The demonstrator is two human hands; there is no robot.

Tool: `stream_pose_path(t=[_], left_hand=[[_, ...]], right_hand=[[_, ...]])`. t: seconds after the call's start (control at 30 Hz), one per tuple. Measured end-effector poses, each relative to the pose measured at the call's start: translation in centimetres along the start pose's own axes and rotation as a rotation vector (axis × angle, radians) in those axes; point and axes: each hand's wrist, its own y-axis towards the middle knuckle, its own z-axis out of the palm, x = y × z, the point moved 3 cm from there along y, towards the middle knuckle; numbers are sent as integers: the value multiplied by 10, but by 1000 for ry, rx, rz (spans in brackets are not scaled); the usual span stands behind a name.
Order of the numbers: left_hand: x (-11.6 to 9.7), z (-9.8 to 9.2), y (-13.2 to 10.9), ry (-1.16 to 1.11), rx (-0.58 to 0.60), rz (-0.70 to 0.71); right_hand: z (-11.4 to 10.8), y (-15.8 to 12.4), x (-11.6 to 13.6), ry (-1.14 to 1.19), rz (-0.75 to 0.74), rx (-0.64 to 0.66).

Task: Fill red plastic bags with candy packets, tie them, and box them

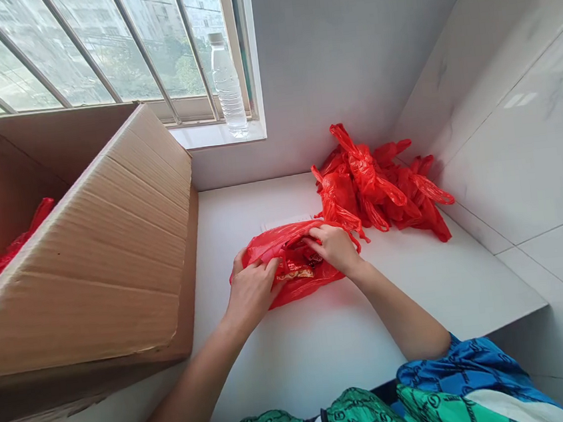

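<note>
A red plastic bag [300, 294] lies on the white tabletop with its mouth spread open towards me. Inside it, several small shiny packets [295, 268] in red and gold show; their kind I cannot make out. The bag's left side is gripped by my left hand [252, 288], fingers curled over the rim. My right hand [334, 249] is closed at the right side of the opening, its fingertips on the bag's edge beside the packets. Part of the contents is hidden by the bag's folds and my fingers.
Behind and to the right, several knotted red bags [374, 188] are piled against the wall. An open cardboard box [115, 255] stands at the left, with red plastic [23, 241] inside. A clear bottle [228, 89] stands on the windowsill. The white table [307, 356] ends at the right.
</note>
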Motion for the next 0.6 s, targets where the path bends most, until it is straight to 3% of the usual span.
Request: stream_pose_path(t=[0.27, 0.4, 0.6], left_hand=[[3, 16, -3, -52, -33, -69], [8, 21, -7, -77, -38, -86], [12, 21, -10, -116, -45, -73]], right_hand=[[10, -4, 2, 95, 46, -75], [8, -15, 7, 163, -38, 29], [4, -29, 16, -28, -176, 201]])
